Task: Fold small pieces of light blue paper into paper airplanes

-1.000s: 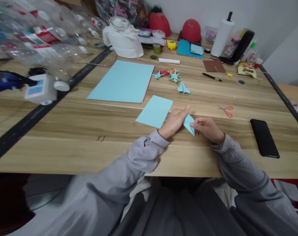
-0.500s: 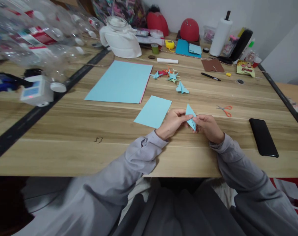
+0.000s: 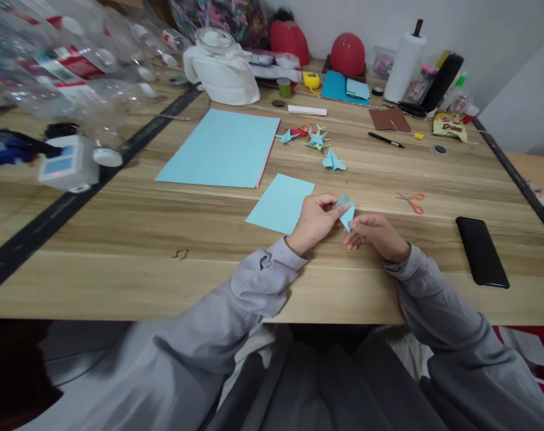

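Between my hands is a small folded piece of light blue paper (image 3: 347,217), raised off the table, its narrow point downward. My left hand (image 3: 317,220) is closed on its left side, the thumb lying across the front. At the lower tip, my right hand (image 3: 374,232) pinches the paper between thumb and fingers. A flat light blue sheet (image 3: 281,203) lies beside my left hand, partly behind it. Farther back sit a blue folded paper plane (image 3: 334,160) and a cluster of small colourful folded paper figures (image 3: 314,137).
A large blue sheet stack (image 3: 220,146) lies at left. Orange-handled scissors (image 3: 413,202) and a black phone (image 3: 482,251) are to the right. A pen (image 3: 386,140) lies farther back. Plastic bottles (image 3: 74,66) crowd the far left, near a white device (image 3: 69,163).
The folded paper has turned in my hands; its top now looks wider and blunter, showing a paler face. My right hand has shifted slightly down toward the lower tip.
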The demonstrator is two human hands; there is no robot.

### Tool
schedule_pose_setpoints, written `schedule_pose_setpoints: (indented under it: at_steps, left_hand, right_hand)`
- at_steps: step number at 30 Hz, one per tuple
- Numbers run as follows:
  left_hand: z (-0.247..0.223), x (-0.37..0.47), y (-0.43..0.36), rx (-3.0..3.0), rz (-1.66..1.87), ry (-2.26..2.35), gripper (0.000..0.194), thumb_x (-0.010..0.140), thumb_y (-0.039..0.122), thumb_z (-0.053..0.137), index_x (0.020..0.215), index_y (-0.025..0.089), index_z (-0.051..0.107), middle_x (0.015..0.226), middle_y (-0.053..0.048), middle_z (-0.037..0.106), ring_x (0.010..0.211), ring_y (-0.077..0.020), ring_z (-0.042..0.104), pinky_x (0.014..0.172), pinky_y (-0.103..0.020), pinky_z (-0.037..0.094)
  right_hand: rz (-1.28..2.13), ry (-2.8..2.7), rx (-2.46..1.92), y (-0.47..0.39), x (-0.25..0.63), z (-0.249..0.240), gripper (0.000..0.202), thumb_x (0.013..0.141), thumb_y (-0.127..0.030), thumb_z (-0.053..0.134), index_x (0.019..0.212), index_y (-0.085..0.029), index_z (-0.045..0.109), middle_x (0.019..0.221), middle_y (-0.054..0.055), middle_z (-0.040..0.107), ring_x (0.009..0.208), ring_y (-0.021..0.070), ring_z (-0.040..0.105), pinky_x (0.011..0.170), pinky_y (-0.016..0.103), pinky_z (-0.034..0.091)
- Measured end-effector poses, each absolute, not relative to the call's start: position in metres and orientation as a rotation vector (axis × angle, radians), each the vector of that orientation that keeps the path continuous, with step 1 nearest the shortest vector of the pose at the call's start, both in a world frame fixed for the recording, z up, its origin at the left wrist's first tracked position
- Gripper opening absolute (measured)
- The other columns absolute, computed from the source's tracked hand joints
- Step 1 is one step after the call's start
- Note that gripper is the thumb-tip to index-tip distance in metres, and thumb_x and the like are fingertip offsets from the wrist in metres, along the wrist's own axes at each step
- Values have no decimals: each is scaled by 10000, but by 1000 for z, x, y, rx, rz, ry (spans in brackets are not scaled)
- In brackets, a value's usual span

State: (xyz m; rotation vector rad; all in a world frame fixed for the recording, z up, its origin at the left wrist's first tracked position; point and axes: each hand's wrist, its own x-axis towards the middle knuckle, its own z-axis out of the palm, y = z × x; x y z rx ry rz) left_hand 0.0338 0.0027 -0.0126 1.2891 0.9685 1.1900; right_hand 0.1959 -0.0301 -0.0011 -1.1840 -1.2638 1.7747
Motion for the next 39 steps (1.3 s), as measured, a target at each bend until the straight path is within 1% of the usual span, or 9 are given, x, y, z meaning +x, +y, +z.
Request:
schedule_pose_setpoints:
  at_steps: [3,8,12,19,22,25,29,33,39]
  left_hand:
    - [-13,36,0,1357,1201,1005,313,675,441,771,677,140,688,607,-14,638,529,-118,545,519,-251,445]
    - [-9,39,-7,1445,1183,1004,299,689,430,761,664,143,679,652,-21,639,607,-119,538,573,-246,425]
    - [-10,37,-7,1384,1009,894,420,694,549,739,634,144,645,600,-23,604,543,-125,519,528,-265,409]
    - [-16,37,-2,1448,1075,1059,465,726,527,725,492,174,533,470,15,481,477,-93,394,471,-253,307]
    - [-14,37,-2,1386,1088,1068,477,698,534,748,481,173,526,459,19,492,458,-83,390,456,-245,298]
    - [-13,38,-2,1311,1060,1061,471,673,566,759,516,159,579,468,3,551,441,-94,458,450,-243,341]
    - [-13,37,-2,1256,1043,1037,477,649,587,773,549,150,609,504,-16,601,443,-115,535,456,-243,399]
    - [-14,36,0,1243,1043,1043,512,689,613,733,509,157,587,472,-15,584,419,-98,506,448,-235,391]
    - [-13,36,0,1264,1066,1059,521,710,586,735,473,154,565,436,7,521,402,-73,440,418,-227,317]
  right_hand:
    - [1769,-1208,-1211,-30,194,-1,525,621,-639,800,701,-140,657,682,69,751,525,115,671,511,209,523]
    - [1690,-1258,-1295,-29,192,-8,517,525,-577,874,710,-155,640,613,20,716,492,110,645,484,211,505]
    - [1674,-1240,-1262,-28,193,-10,504,554,-576,857,712,-155,630,606,17,710,496,106,635,504,221,504]
    - [1709,-1222,-1198,-26,195,-11,444,586,-489,876,758,-149,648,695,34,738,578,107,667,587,234,547]
    - [1768,-1191,-1166,-27,196,-11,423,587,-441,888,795,-148,664,748,45,753,634,118,695,652,255,579]
    - [1802,-1182,-1121,-28,198,-10,380,618,-406,875,811,-153,668,779,47,759,652,123,705,681,271,593]
    - [1852,-1182,-1109,-29,200,-6,362,645,-422,852,799,-147,675,753,43,753,617,123,702,613,247,579]
    - [1892,-1149,-1163,-30,198,-4,426,593,-473,874,746,-143,653,665,34,736,532,118,677,511,211,541]
    - [1762,-1119,-1239,-30,190,-6,481,551,-537,882,723,-162,635,596,14,712,476,105,647,482,202,522]
